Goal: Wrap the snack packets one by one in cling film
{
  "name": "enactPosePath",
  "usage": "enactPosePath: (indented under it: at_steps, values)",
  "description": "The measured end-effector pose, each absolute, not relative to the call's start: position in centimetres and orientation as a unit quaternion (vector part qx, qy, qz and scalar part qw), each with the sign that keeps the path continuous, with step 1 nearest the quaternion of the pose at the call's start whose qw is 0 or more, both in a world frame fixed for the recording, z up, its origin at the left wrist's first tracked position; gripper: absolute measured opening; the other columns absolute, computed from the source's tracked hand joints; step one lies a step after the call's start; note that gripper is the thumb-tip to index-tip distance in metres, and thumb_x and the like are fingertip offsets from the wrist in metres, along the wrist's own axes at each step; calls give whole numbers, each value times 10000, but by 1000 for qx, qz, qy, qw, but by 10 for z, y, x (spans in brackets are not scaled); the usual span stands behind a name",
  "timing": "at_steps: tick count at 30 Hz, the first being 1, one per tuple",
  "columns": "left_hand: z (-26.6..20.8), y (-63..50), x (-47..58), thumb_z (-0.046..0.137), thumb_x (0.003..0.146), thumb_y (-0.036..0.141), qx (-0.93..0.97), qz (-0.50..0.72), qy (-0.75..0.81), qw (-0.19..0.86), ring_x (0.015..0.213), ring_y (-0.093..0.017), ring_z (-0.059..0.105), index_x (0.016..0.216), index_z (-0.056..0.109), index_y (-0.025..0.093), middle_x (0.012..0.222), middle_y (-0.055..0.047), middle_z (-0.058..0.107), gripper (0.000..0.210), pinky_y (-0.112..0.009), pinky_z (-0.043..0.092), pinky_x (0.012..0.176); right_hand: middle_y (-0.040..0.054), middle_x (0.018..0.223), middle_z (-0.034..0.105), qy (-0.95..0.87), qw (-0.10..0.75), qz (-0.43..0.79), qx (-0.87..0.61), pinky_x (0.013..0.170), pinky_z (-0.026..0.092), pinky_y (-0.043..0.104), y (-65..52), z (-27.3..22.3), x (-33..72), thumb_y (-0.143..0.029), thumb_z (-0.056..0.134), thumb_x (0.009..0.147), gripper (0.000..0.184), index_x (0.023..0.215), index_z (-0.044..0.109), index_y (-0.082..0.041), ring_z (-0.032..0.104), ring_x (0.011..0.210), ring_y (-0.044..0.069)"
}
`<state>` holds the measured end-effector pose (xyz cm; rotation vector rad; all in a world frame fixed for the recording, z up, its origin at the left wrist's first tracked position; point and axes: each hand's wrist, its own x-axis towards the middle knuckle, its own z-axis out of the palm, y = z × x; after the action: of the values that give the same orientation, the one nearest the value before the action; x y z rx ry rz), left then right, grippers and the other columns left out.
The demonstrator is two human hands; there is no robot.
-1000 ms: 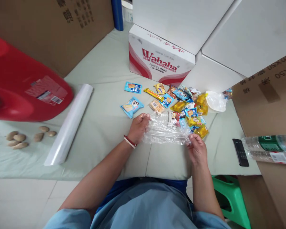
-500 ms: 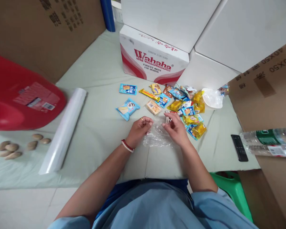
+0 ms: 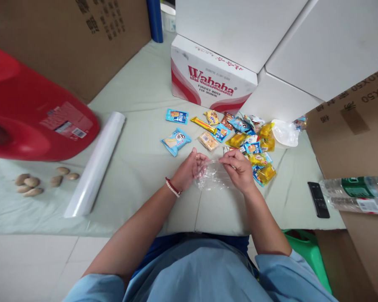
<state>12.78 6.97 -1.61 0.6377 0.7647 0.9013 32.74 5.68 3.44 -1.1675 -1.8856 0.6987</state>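
Observation:
A crinkled clear plastic bag stretches between my hands above the table. My right hand pinches its upper edge between thumb and fingers. On the other side, my left hand has its palm turned up, its fingers curled at the bag's left edge and its thumb raised; some fingertips show through the film. Just beyond the hands lie a pale wrapped biscuit and a light-blue snack packet. A blue packet and a yellow stick snack are farther back.
Several yellow and blue snack packets are heaped at the right, beside a white bowl. A Wahaha box stands behind. A plastic roll, stones and a red jug occupy the left; a black remote and bottles lie right.
My right hand has closed in a pinch on the bag's edge. My left hand has turned palm up, and the bag is spread wider between them. The view has shifted slightly.

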Motion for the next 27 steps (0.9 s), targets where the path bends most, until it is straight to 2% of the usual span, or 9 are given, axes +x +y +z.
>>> enactPosePath:
  at_steps: [5, 8, 11, 14, 17, 19, 21, 23, 27]
  values:
    - [-19, 68, 126, 866, 638, 695, 397, 398, 340, 754, 573, -107, 518, 921, 688, 172, 723, 0, 634, 621, -212, 329, 485, 41, 921, 659, -744, 387, 219, -498, 750, 512, 350, 56, 29, 322, -312, 629, 971, 201, 1110, 775, -304, 607, 787, 189]
    - [-26, 69, 127, 805, 707, 698, 424, 401, 361, 727, 546, -105, 506, 781, 696, 147, 664, -17, 649, 567, -227, 359, 504, 59, 1043, 644, -711, 415, 134, -552, 694, 511, 337, 54, 29, 324, -338, 638, 966, 237, 1168, 721, -246, 563, 695, 153]
    - [-31, 71, 128, 770, 731, 701, 371, 427, 380, 732, 590, -143, 590, 816, 718, 146, 703, -41, 695, 565, -251, 432, 542, 58, 1018, 638, -708, 425, 86, -557, 698, 511, 332, 41, 33, 320, -308, 615, 988, 147, 1062, 704, -217, 563, 690, 149]
    - [-30, 69, 131, 798, 712, 677, 317, 450, 370, 749, 690, -201, 686, 915, 730, 153, 763, -53, 734, 566, -298, 523, 636, 38, 893, 652, -743, 394, 113, -530, 711, 513, 323, 21, 29, 303, -310, 595, 1016, 124, 1018, 685, -225, 598, 755, 176]
    - [-28, 66, 134, 798, 727, 674, 312, 472, 360, 742, 748, -229, 720, 968, 746, 145, 795, -68, 757, 584, -314, 547, 679, 77, 1009, 686, -757, 361, 114, -533, 798, 527, 367, 8, 15, 284, -424, 692, 961, 268, 1130, 666, -218, 619, 898, 225]
    - [-27, 64, 136, 799, 725, 687, 309, 485, 355, 737, 785, -243, 732, 989, 752, 132, 831, -86, 771, 616, -319, 557, 698, 91, 1030, 697, -760, 346, 101, -541, 853, 511, 394, 5, 5, 277, -432, 686, 963, 258, 1095, 673, -212, 609, 961, 248]
    - [-27, 65, 135, 804, 708, 709, 298, 498, 355, 733, 810, -254, 743, 997, 751, 121, 858, -105, 778, 658, -318, 565, 696, 67, 932, 698, -750, 349, 105, -552, 826, 494, 375, 5, -2, 278, -370, 619, 1006, 172, 981, 683, -212, 604, 898, 229]
    - [-26, 67, 134, 811, 702, 708, 281, 511, 358, 729, 825, -259, 752, 993, 748, 113, 876, -118, 780, 666, -311, 571, 687, 27, 818, 665, -721, 370, 142, -569, 751, 482, 330, 6, -5, 286, -331, 593, 1018, 187, 900, 678, -213, 586, 780, 189]
    - [-24, 70, 130, 791, 788, 618, 254, 517, 347, 740, 894, -270, 764, 995, 744, 103, 943, -148, 784, 557, -335, 599, 756, -13, 772, 621, -644, 416, 202, -610, 646, 460, 276, 5, -1, 300, -366, 636, 986, 196, 872, 661, -208, 546, 661, 142]
